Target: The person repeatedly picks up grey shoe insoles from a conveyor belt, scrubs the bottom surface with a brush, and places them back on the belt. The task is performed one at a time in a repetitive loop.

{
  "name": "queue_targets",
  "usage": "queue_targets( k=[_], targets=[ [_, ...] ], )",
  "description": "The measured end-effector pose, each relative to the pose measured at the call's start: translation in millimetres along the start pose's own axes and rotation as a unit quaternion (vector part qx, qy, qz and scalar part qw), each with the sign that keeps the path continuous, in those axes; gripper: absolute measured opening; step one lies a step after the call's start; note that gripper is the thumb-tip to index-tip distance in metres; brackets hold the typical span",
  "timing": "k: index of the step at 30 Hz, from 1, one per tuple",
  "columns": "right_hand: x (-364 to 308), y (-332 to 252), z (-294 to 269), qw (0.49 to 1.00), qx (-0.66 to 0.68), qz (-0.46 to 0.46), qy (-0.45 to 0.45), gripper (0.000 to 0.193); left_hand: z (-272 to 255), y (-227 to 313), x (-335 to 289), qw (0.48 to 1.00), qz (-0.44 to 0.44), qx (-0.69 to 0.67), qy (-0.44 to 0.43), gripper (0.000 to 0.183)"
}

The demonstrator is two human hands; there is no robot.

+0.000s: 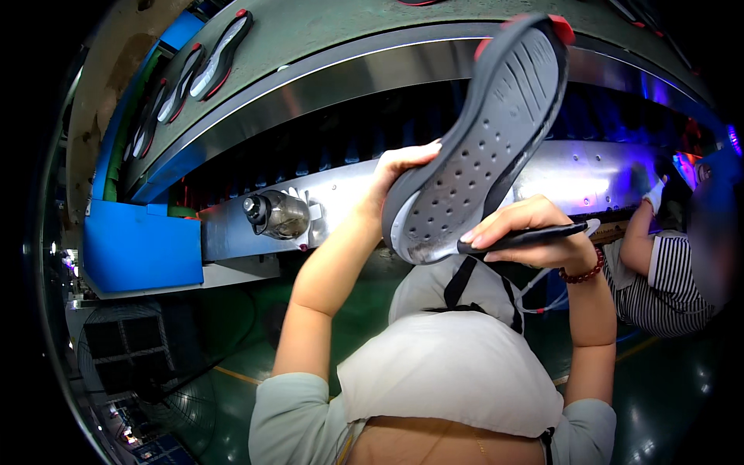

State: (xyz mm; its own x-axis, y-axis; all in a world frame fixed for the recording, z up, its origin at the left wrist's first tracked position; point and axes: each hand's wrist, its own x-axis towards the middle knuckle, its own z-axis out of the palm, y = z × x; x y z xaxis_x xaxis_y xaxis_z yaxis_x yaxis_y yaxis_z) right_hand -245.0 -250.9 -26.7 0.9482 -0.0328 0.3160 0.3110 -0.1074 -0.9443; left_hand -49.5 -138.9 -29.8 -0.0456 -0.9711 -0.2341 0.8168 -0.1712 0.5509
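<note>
A grey and black shoe sole [473, 155] with red at its far end is held up in front of me, its hole-dotted inner face turned toward me. My left hand [403, 172] grips its left edge, fingers wrapped behind it. In my right hand [535, 232] is a slim black-handled brush [523, 237], pinched between thumb and fingers. Its pale tip touches the near, rounded end of the sole, where the surface looks wet or whitish. The fingers of my left hand are partly hidden behind the sole.
Several more soles [222, 56] lie on the green conveyor belt [310, 43] at the far left. A clear bottle with a dark lid [277, 215] stands on the metal ledge [341, 184]. A blue box [139, 246] is at the left. Another person in stripes [670, 283] works at the right.
</note>
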Motion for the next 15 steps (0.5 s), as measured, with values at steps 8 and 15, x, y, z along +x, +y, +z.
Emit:
queue_targets(
  k=[8,15],
  targets=[
    [15,-21,-25,0.993,-0.042,-0.022,-0.105,0.017,24,7,-4,0.969,-0.199,0.050,0.140,0.039],
    [22,-46,-41,0.966,-0.076,0.021,-0.247,0.019,27,12,-9,0.949,-0.253,0.138,0.128,0.048]
  ],
)
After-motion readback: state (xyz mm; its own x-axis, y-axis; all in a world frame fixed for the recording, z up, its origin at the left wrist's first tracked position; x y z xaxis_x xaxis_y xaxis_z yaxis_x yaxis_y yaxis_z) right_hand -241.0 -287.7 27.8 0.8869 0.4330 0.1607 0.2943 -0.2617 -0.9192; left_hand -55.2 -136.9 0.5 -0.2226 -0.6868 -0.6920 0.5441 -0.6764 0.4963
